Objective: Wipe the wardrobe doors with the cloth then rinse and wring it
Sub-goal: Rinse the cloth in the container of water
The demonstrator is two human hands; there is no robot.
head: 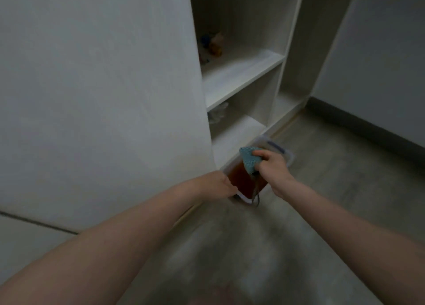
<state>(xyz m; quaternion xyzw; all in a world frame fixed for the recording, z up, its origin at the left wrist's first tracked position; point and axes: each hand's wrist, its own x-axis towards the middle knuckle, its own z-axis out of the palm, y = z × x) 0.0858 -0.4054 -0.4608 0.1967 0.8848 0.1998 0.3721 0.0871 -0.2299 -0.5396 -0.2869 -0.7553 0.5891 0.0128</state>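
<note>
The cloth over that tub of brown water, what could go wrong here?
1. The cloth is held in the right hand above the tub, which sits on the floor close to the open wardrobe shelves. Dunking or wringing could splash brown water onto them.
2. The left hand is at the tub's near rim; a nudge might tip or slide it and spill.
3. The water looks dirty, so the rinsed cloth might smear the wardrobe door.
</note>
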